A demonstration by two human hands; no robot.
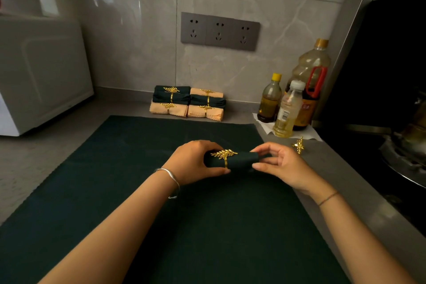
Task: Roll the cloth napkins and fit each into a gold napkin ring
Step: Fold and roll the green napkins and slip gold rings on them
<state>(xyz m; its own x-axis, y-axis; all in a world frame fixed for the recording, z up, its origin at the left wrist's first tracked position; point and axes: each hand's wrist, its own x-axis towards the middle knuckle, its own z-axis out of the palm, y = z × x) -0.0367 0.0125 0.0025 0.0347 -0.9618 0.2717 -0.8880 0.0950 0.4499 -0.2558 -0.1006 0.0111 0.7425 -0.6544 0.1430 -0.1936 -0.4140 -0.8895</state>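
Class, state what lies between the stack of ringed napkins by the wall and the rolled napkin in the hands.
Head view: from the stack to the rolled napkin, grey counter, then flat dark green cloth; nothing else.

The left hand covers the nine o'clock end of the rolled napkin. Fingers of the right hand hide its three o'clock end. The underside of the gold ring is out of sight. At nine o'clock the picture's edge cuts a white appliance. The print on the front bottle is too small to read.
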